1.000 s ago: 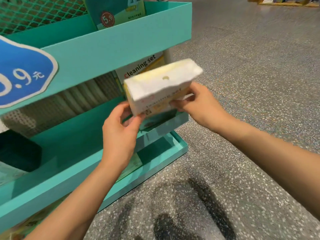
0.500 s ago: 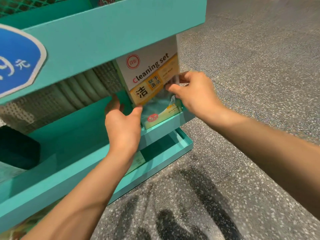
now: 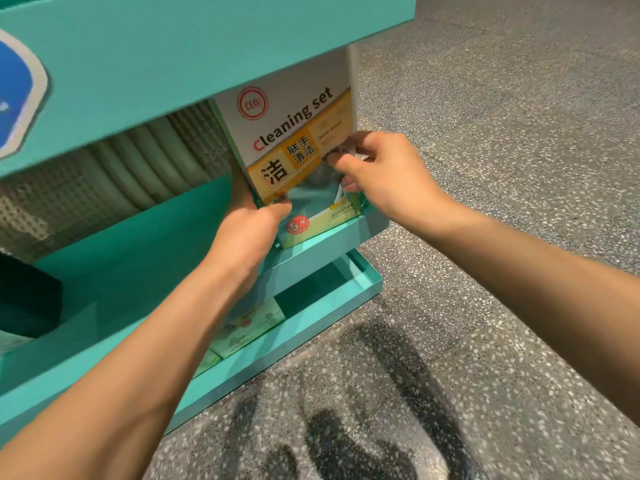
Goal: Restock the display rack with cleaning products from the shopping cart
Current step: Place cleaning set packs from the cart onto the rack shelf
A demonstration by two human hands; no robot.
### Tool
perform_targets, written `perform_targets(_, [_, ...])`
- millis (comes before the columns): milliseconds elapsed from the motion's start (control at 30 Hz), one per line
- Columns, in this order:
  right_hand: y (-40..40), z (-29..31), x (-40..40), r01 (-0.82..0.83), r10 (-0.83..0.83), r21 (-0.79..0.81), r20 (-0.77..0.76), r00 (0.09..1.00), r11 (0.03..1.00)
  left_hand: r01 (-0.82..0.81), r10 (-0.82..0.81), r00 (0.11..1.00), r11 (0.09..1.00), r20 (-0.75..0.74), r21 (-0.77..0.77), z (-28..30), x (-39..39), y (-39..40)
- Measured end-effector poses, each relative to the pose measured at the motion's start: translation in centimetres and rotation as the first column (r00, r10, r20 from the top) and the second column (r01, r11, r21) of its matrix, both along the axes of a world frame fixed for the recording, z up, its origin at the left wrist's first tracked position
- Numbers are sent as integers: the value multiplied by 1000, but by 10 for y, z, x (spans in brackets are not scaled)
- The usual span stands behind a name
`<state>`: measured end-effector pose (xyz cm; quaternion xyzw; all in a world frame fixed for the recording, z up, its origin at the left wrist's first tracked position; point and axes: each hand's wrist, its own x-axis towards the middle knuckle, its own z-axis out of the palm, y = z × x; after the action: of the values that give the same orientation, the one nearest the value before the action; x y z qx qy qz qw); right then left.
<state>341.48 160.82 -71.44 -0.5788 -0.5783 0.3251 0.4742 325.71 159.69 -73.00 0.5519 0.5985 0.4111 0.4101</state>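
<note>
While the teal metal tiered display rack (image 3: pixel 180 64) fills the view, white-and-yellow "cleaning set" pack (image 3: pixel 294 147) stands upright on its middle shelf; left hand (image 3: pixel 247 230) pinches lower-left corner, right hand (image 3: pixel 377 174) pinches right edge.

**Speckled floor and a blue sign around the grip**

Out to the right of the grip, grey speckled floor (image 3: pixel 519 168) ran all the way to the top edge, dotted with pale chips. Straight below the grip, dark blurred shadows (image 3: pixel 363 410) lay across that floor in streaks. Far to the upper left, a blue sign (image 3: pixel 17 95) with a white border sat cut off by the frame edge, its print unreadable. Low and far left, a dark block (image 3: pixel 27 299) showed, too dim to identify.
</note>
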Motion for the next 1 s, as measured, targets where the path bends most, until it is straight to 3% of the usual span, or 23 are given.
perform_targets(133, [1,1,4,-8,8,-23,3,1000,1000,35,-32,997,999,-73,35,3,1,-3])
perform_targets(433, [2,3,6,-1,2,-30,20,1000,1000,64,-62,994,998,-91,19,11,1,-4])
perform_targets(633, [-10,1,10,98,-98,-48,-1,995,994,-25,32,980,999,-196,35,11,2,-18])
perform_targets(700, [-21,3,16,169,-166,-22,96,981,985,-93,120,940,991,-318,100,11,0,-33])
perform_targets(800, [-42,7,24,226,-228,36,262,938,973,-115,207,907,959,-367,258,16,3,-58])
perform_targets(1000, [-78,24,38,128,-99,-5,603,792,992,301,-73,776,916,-627,267,39,29,-65])
